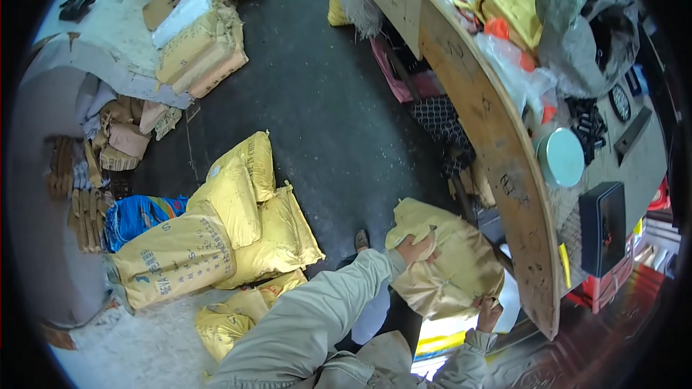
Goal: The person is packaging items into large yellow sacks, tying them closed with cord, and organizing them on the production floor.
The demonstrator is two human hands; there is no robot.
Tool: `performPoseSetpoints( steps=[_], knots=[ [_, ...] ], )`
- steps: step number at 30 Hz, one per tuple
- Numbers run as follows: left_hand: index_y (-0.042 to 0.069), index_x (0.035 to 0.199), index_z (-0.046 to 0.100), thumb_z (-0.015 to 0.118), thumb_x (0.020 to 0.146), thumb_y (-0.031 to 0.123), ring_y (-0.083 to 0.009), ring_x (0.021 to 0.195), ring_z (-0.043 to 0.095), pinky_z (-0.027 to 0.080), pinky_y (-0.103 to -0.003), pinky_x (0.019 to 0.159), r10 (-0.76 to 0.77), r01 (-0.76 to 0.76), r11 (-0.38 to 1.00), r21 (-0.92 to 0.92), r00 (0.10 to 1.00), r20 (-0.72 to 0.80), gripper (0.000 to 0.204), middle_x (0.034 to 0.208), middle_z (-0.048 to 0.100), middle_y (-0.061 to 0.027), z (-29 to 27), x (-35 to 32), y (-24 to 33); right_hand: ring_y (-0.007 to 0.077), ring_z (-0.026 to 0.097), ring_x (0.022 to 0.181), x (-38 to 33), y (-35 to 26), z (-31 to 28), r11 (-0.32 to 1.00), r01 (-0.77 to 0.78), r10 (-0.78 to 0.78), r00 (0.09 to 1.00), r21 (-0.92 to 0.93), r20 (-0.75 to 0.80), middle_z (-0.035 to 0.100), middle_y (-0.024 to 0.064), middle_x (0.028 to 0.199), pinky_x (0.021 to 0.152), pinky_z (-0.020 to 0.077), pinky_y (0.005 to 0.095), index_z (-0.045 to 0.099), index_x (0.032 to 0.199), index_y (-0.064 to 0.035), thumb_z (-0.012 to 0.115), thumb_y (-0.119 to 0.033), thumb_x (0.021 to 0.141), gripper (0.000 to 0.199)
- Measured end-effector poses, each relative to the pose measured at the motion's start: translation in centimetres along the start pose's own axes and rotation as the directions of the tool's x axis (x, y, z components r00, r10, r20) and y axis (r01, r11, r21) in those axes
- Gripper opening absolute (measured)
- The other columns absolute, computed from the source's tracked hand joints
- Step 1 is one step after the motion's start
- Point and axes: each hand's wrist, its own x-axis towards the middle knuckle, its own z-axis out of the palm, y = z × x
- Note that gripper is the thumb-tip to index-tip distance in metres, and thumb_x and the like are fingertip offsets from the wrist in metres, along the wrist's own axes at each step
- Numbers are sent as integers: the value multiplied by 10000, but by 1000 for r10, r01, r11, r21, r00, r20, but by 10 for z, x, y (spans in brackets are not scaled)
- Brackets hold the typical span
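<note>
A tan sack (454, 266) with a creased surface stands in front of me, close to the curved wooden table edge. My left hand (414, 249) is closed on its left side, the fingers bent over the material. Near the sack's lower right corner, my right hand (489, 314) grips a gathered fold. A small dark bit shows by the left fingers, too small to name. Beneath the sack lies something white with yellow and blue stripes (441, 342). Both forearms wear pale grey-green sleeves.
On the left are piled yellow sacks (241, 216), a printed tan sack (173, 256) and a blue bag (140, 220). Flattened sacks (202, 50) lie farther back. The wooden table (497, 151) at right carries a grey plastic bag (577, 36), a round pale-green lid (561, 158) and a black box (602, 227).
</note>
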Motion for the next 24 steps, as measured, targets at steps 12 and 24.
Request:
performPoseSetpoints(
  steps=[12, 24],
  knots=[
    [68, 658, 553, 478, 791, 529, -103, 404, 396, 311, -237, 409, -320, 175, 902, -395, 885, -339, 486, 516, 490, -27, -40, -30, 14, 81, 329, 353, -15, -40, 60, 884, -382, 467, 763, 271, -446, 363, -5, 395, 355, 234, 229, 401, 473, -111, 413, -501, 839, 535],
    [56, 641, 573, 522, 768, 514, -120, 465, 469, 371, -265, 449, -203, 44, 955, -292, 816, -542, 478, 509, 492, -34, -300, -180, 199, 85, 336, 405, 46, -357, 377, 916, -400, 395, 912, -27, -112, 380, -30, 472, 381, 256, 231, 538, 708, -80, 467, -394, 849, 350]
  ],
)
